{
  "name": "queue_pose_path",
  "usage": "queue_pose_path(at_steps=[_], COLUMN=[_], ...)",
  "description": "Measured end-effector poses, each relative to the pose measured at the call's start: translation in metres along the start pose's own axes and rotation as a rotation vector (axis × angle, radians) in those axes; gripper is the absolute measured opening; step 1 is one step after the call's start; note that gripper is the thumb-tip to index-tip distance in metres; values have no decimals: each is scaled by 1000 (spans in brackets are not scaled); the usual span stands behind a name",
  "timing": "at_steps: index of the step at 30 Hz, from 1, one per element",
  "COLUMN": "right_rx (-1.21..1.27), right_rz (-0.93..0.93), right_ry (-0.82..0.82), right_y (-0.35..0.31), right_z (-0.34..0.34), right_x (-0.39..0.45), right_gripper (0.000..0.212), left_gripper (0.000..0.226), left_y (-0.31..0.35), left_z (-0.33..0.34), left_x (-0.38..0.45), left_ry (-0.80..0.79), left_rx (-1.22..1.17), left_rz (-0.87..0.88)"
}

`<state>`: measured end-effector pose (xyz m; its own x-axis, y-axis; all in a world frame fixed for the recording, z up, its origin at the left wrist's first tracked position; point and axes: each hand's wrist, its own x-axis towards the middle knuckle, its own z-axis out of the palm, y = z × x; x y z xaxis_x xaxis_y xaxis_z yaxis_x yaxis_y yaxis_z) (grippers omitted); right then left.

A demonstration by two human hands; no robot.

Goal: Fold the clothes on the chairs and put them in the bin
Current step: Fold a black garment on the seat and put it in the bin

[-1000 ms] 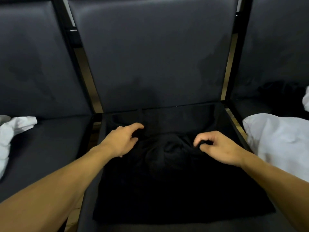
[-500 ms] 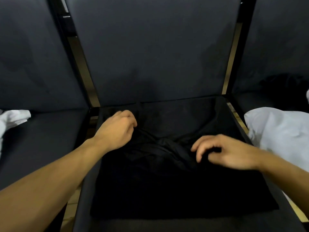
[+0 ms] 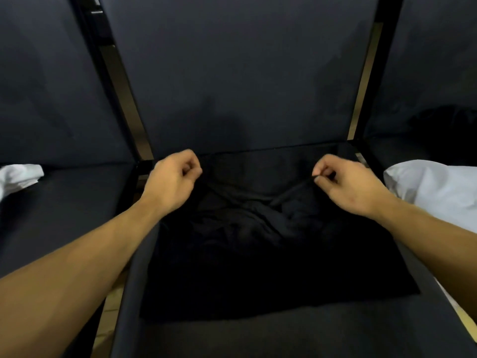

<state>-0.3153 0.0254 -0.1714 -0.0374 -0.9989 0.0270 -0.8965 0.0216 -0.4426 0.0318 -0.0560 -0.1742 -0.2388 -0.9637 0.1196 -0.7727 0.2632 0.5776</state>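
A: What am I looking at, quick?

B: I'm watching the head view. A black garment (image 3: 258,241) is lying spread on the seat of the middle chair (image 3: 232,337), rumpled in the centre, flat toward the near edge.

A: Hands?

B: The right hand (image 3: 346,187) is pinching a far edge of the garment between thumb and forefinger; I'm seeing the fabric running up to the fingertips. The left hand (image 3: 173,179) is curled at the far left of the cloth, fingers tucked in. It's looking like a grip on the matching edge, but black on black, so I'm not able to confirm it.

A: Step?

B: I'm judging it as the start of a fold: both hands are working at the far edge near the chair back, spaced wide apart.

A: Next move?

B: I'm guessing it's calling for both corners held evenly, lifted, and brought toward the near hem so the rumple flattens out. Uneven tension is risking a crooked fold.

A: Anything else?

B: A white garment (image 3: 426,192) is waiting on the right chair, another white cloth (image 3: 18,177) on the left chair. No bin is showing in view.
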Motion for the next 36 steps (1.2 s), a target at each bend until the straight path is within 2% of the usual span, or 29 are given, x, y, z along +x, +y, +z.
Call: queue_pose_path(at_steps=[2, 4, 7, 8, 10, 11, 13, 16, 18, 20, 22, 23, 24, 25, 27, 28, 29, 31, 34, 36], right_rx=[45, -11, 6, 25, 16, -40, -136, -14, 240, 462, 594, 568, 449, 240, -100, -148, -175, -275, -406, -438], right_rz=[65, 34, -97, -157, -215, -236, -277, -191, -122, 3, 228, 320, 355, 321, 86, -68, -178, -251, -214, -201], right_ry=[-5, -50, 96, 69, -165, -288, -384, -485, -492, -296, -121, -86, -63, -37, 93, 122, 103, -54, -204, -237], right_y=[5, 6, -4, -5, -4, 0, 9, 2, -10, -16, -17, -14, -10, -7, -10, -14, -17, -13, 1, 0], right_z=[7, 12, 2, -2, -9, -9, -9, -23, -35, -39, -36, -32, -25, -20, -8, -1, 8, 34, 51, 47], right_x=[1, -2, -21, -31, -55, -65, -79, -82, -76, -58, -35, -26, -22, -24, -42, -55, -69, -94, -101, -94], right_gripper=[14, 24, 32, 38, 54, 52, 31, 20, 21, 15, 13, 22, 36, 48, 58, 59, 58, 60, 64, 66], left_gripper=[3, 26, 55, 61, 64, 61, 44, 6, 6, 11, 4, 14, 30, 46, 65, 68, 68, 68, 71, 75], left_y=[-3, -6, 2, 1, 2, 2, 4, 16, 26, 32, 33, 30, 26, 22, 17, 13, 7, -6, -14, -11], left_z=[7, 13, 6, 5, 2, 2, 1, -11, -18, -19, -15, -12, -8, -4, 4, 8, 14, 22, 26, 23], left_x=[-4, -15, -42, -52, -72, -81, -100, -109, -102, -87, -70, -63, -60, -61, -79, -90, -98, -112, -112, -112], left_ry=[-30, -85, -69, -102, -247, -319, -386, -507, -590, -470, -245, -170, -135, -130, -153, -189, -249, -342, -299, -203], left_rx=[46, 127, 285, 350, 451, 484, 478, 339, 34, -311, -420, -368, -250, -78, 218, 323, 413, 502, 477, 433], left_rz=[-36, 3, 227, 297, 356, 355, 367, 315, 173, 29, -141, -217, -255, -220, 15, 146, 228, 223, 161, 97])
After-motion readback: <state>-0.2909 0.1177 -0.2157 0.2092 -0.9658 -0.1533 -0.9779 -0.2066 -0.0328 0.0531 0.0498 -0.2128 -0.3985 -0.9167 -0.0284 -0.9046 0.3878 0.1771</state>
